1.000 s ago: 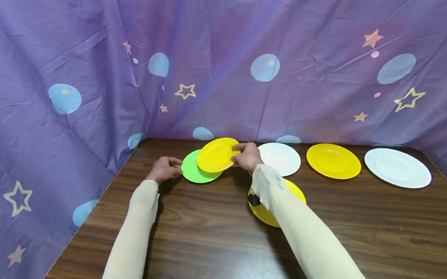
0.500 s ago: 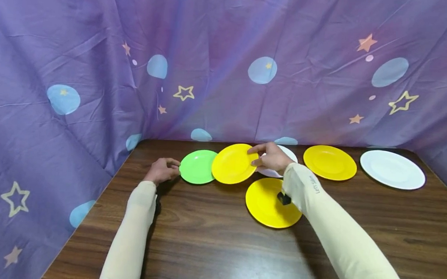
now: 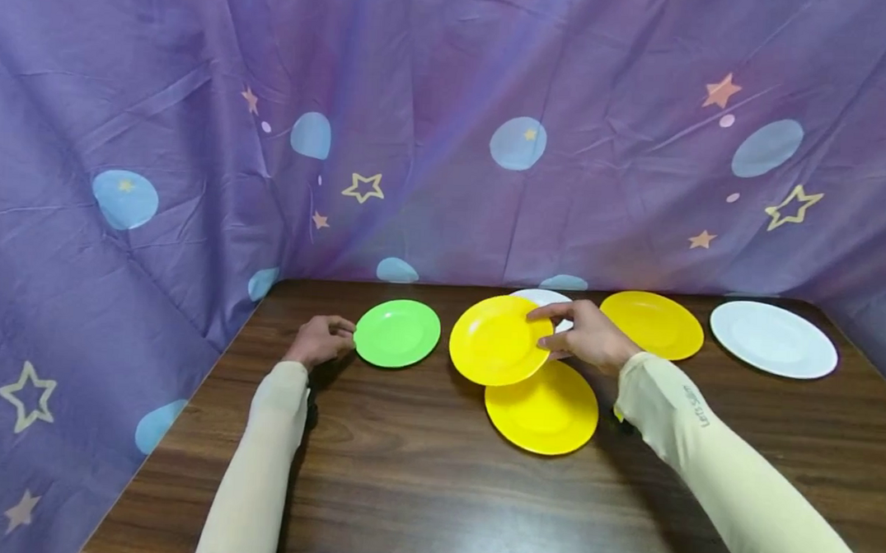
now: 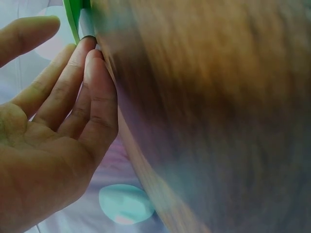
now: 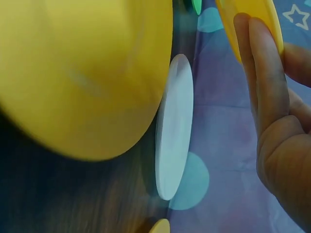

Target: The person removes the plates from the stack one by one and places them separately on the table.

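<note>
My right hand (image 3: pixel 587 336) pinches the right rim of a yellow plate (image 3: pixel 498 341), which is held tilted above the table. Below it, a larger yellow plate (image 3: pixel 544 417) lies on the wood, its far edge partly covered. In the right wrist view, the fingers (image 5: pixel 269 73) lie flat along one face of the held plate, with the thumb on the other. On the left, a green plate (image 3: pixel 397 334) lies on the table. The left hand (image 3: pixel 319 341) touches that plate's left rim with its fingertips; the left wrist view shows nearly straight fingers and the thumb apart.
Along the back of the wooden table (image 3: pixel 404 489) stand a partly hidden white plate (image 3: pixel 539 296), another yellow plate (image 3: pixel 652 325) and a white plate (image 3: pixel 773 340) at the right. A purple patterned cloth (image 3: pixel 435 128) hangs behind the table's far edge.
The right hand has carried the yellow plate rightward, from over the green plate to above the larger yellow plate. The green plate is now fully uncovered. The left hand has stayed at its rim.
</note>
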Tool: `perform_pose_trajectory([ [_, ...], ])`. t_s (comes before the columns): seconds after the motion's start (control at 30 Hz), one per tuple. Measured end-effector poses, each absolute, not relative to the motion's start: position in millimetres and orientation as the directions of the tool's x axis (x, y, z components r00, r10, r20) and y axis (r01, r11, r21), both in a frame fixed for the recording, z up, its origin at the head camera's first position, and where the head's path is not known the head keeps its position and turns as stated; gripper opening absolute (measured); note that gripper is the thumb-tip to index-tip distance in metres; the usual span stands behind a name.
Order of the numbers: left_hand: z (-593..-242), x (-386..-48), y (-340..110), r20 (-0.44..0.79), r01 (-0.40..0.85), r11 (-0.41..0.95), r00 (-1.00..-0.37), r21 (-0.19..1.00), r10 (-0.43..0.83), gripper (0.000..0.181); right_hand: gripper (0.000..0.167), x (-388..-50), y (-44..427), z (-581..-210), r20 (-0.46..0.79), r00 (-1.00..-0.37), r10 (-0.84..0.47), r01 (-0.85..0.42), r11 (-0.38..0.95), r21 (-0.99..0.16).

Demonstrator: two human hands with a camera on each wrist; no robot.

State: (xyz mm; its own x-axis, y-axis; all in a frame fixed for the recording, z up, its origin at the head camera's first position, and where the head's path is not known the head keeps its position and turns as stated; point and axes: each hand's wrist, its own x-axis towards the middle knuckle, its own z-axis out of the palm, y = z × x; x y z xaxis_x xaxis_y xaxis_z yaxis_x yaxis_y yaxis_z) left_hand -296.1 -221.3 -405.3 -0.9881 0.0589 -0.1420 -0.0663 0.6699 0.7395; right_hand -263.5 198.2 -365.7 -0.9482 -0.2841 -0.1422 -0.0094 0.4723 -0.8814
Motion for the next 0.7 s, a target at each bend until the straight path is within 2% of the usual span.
perform_pose_trajectory([
  [0.13,-404.3,-295.7,-222.5,-0.153,-0.065,0.672,-0.986,0.737,0.073,0.038,0.049,-249.8,210.3,-365.5,-0.130,-0.952,-0.277,-0.032,0.513,-0.858],
  [0.33,-402.6,-298.1,-224.2,-0.145,-0.051,0.680,-0.986,0.732,0.082,0.039,0.052,-225.3,244.1,-368.5,-0.089,-0.955,-0.284,-0.070,0.504,-0.861],
  [0.7,-407.3,-301.0,-223.8,-0.138,-0.049,0.694,-0.988,0.718,0.074,0.037,0.058,-176.6,297.0,-382.3,-0.099,-0.982,-0.159,-0.006,0.555,-0.832],
])
